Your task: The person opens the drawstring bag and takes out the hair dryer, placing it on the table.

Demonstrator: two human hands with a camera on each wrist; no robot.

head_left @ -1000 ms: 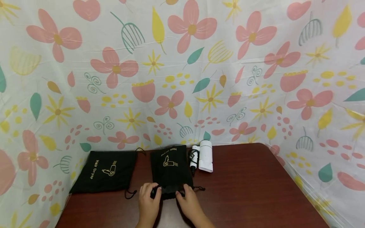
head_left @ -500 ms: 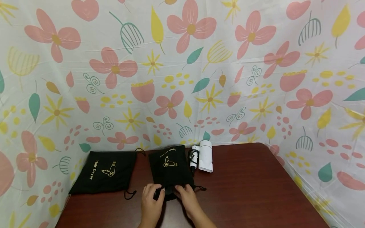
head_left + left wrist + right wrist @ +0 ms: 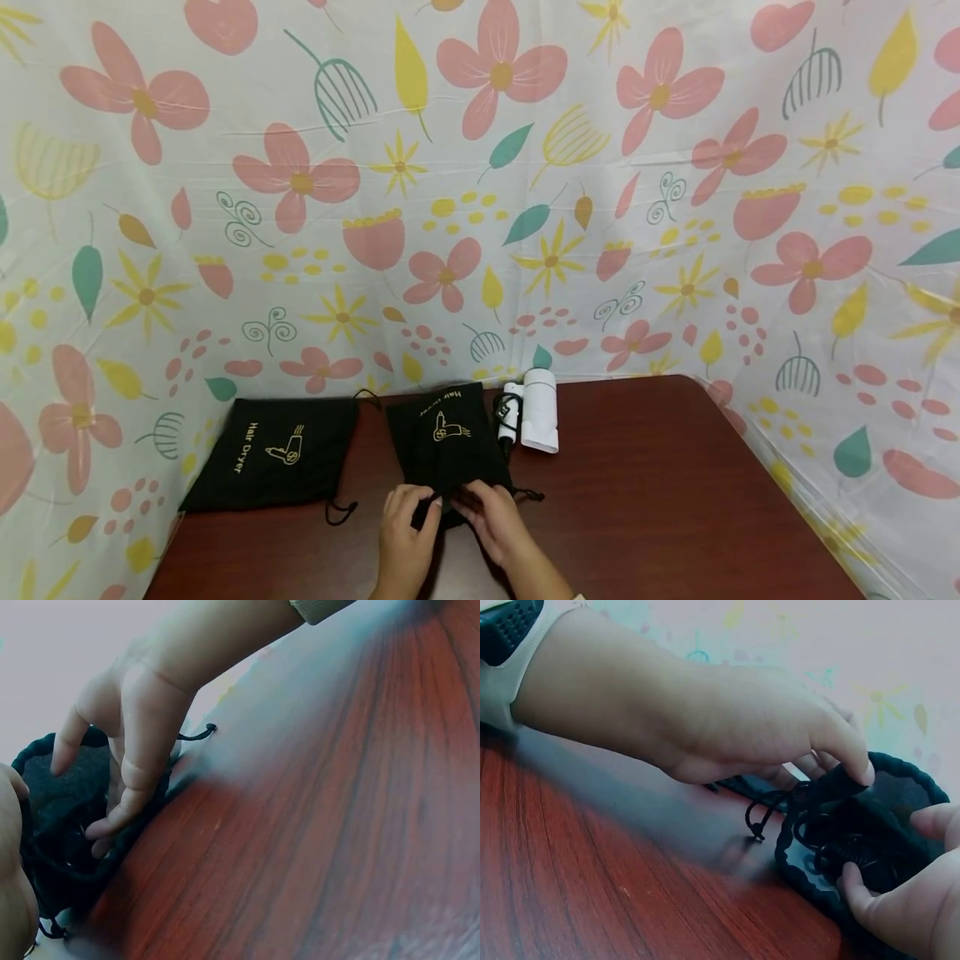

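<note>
A black drawstring bag printed "Hair Dryer" (image 3: 457,454) lies on the table, its mouth towards me. My left hand (image 3: 405,542) pinches the left edge of the mouth, thumb over the hem in the right wrist view. Reaching into the mouth with spread, relaxed fingers is my right hand (image 3: 495,521); in the left wrist view its fingertips (image 3: 97,831) are inside the opening. A coiled black cord (image 3: 847,859) shows inside the bag, close to the right thumb. Whether the right fingers touch the cord, I cannot tell.
Left of the bag, a second black "Hair Dryer" drawstring bag (image 3: 300,458) lies flat. A white folded hair dryer (image 3: 540,408) with a black cord (image 3: 507,410) lies to the right. The reddish-brown table (image 3: 660,500) meets a flower-patterned curtain (image 3: 480,208) behind.
Both hands have drawn closer together and the left has shifted right. The right hand has gone from holding the mouth's right edge to having its fingers inside the opening.
</note>
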